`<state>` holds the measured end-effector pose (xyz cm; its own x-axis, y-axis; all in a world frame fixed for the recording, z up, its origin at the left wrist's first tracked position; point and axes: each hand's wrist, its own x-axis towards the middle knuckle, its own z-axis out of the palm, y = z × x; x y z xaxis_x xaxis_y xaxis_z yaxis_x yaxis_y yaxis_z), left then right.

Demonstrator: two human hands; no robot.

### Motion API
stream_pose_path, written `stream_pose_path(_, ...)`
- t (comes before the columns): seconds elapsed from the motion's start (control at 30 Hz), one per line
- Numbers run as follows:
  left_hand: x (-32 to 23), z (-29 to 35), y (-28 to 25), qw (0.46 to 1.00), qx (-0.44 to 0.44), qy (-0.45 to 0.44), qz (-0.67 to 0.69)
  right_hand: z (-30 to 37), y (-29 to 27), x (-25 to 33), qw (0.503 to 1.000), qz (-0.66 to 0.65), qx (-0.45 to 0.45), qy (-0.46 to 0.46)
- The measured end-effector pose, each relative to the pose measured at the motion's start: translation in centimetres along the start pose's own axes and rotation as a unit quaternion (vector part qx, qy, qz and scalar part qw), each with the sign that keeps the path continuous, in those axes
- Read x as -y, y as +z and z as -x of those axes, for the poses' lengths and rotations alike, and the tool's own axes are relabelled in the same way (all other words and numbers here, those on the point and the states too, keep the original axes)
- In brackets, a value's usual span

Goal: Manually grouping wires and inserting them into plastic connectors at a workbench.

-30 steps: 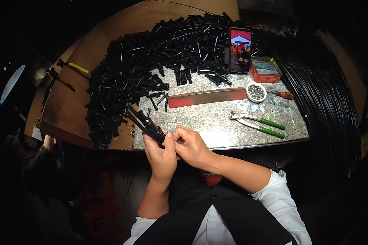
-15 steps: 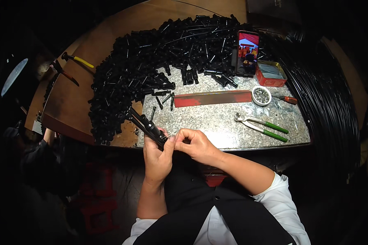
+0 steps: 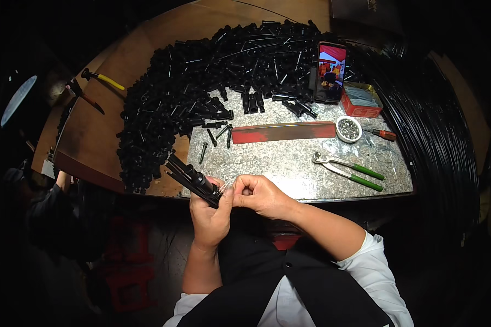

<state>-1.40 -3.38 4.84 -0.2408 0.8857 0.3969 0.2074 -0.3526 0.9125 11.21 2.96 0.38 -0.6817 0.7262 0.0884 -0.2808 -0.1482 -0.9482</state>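
My left hand (image 3: 208, 217) is closed round a bundle of black rods with a ribbed black tube (image 3: 196, 176) among them, tilted up to the left over the near table edge. At the bundle's lower end, thin pale wires or strands (image 3: 223, 187) show beside my left thumb. My right hand (image 3: 263, 196) meets them with thumb and forefinger pinched; what lies between those fingertips is too small to name. Several loose black pins (image 3: 203, 153) lie just beyond the bundle on the speckled board (image 3: 273, 163).
A large heap of black plastic parts (image 3: 163, 103) covers the back and left. Beyond my hands lie a red bar (image 3: 283, 132), green-handled pincers (image 3: 360, 177), a white cup of small metal pieces (image 3: 348, 129), a screwdriver (image 3: 386, 134), a red tin (image 3: 361, 103) and an upright phone (image 3: 330, 73). Long black rods (image 3: 436, 131) fill the right.
The bundle's upper end has shifted slightly left and down, uncovering a loose pin on the board. The pale strands by my left thumb show more clearly, and my right hand stays pinched beside them.
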Motion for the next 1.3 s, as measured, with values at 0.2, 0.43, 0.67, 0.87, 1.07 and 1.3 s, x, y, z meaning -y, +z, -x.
stream_pose_path(0.2,0.1,0.0,0.5,0.998,0.004,0.048,-0.027,0.3,0.0,-0.3,1.0,0.007,-0.004,0.007)
stream_pose_path(0.43,-1.0,0.9,1.2,0.997,0.039,0.008,0.06,3.8,-1.1,4.1,0.998,0.052,-0.018,-0.041)
stream_pose_path(0.67,0.7,-0.1,-0.1,0.987,0.001,-0.033,0.155,10.9,-9.5,10.6,0.756,0.619,-0.182,-0.115)
stream_pose_path(0.87,1.6,0.5,1.8,0.951,0.082,-0.039,0.296,14.6,-13.5,9.9,0.6,0.783,-0.164,0.0)
stream_pose_path(1.07,1.6,0.8,1.9,0.95,0.091,-0.08,0.286,14.6,-13.9,9.4,0.59,0.796,-0.125,-0.041)
stream_pose_path(1.3,1.9,1.4,2.2,0.962,0.099,-0.07,0.245,13.5,-11.3,10.1,0.688,0.691,-0.224,0.013)
